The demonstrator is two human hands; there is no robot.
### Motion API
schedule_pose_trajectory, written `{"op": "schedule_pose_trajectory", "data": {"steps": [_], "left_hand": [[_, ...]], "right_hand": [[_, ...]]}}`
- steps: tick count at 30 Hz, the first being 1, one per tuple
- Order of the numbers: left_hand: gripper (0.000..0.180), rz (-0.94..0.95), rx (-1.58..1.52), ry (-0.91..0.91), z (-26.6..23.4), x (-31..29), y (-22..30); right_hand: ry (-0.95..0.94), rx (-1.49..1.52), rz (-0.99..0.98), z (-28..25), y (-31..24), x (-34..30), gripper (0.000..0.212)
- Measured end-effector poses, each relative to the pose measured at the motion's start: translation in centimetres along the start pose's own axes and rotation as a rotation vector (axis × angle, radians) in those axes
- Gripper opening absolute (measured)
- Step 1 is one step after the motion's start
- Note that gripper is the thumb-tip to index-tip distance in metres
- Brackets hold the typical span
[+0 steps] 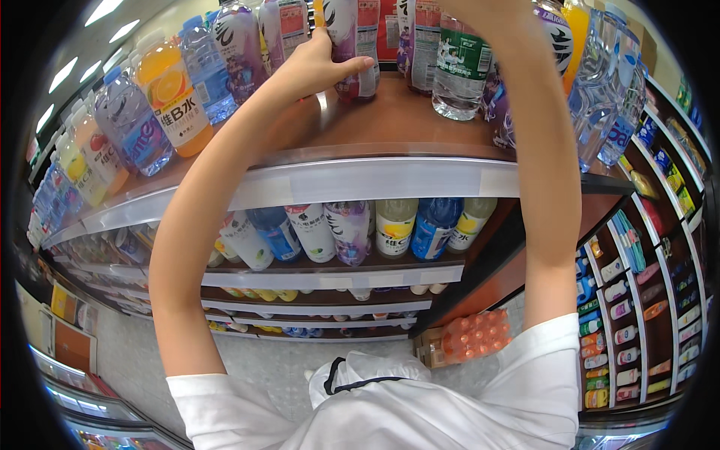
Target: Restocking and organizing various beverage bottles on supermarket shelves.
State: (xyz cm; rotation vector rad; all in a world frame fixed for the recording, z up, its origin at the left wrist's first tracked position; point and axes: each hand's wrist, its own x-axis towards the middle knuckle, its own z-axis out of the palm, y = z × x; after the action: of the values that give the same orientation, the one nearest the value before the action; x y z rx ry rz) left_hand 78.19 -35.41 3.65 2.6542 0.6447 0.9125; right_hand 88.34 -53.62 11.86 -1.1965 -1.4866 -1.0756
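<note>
Both my arms reach up to the top shelf point(420, 142). My left hand point(319, 64) is at a drink bottle with a white and purple label point(345, 30). Its thumb lies across the front and its fingers go in along the left side, closed on the bottle. At the upper edge, my right hand point(484, 16) is closed over the top of a clear water bottle with a green label point(460, 56). The picture's edge cuts off part of this hand, and its fingertips are hidden. Purple-labelled bottles point(421, 49) stand between the two hands.
Orange drink bottles point(174, 97) and blue-capped water bottles point(135, 124) line the shelf at left. Large clear bottles point(600, 82) stand at its right end. Lower shelves hold more bottles point(394, 229). A shrink-wrapped orange pack point(476, 335) sits on the floor; stocked side shelves point(637, 300) are at right.
</note>
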Motion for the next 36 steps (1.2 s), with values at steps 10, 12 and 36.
{"op": "schedule_pose_trajectory", "data": {"steps": [10, 12, 36], "left_hand": [[0.064, 0.116, 0.029, 0.035, -1.8, -3.0, -0.1], [0.056, 0.103, 0.023, 0.055, -2.8, -6.4, 0.7], [0.028, 0.453, 0.193, 0.429, -5.8, -18.2, -6.4]], "right_hand": [[0.128, -0.363, 0.367, -7.6, 7.6, -8.4, 0.064], [0.033, -0.291, 0.457, -5.6, 6.7, -9.9, 0.07], [-0.308, -0.075, 0.377, 14.4, -10.4, -3.2, 0.088]]}}
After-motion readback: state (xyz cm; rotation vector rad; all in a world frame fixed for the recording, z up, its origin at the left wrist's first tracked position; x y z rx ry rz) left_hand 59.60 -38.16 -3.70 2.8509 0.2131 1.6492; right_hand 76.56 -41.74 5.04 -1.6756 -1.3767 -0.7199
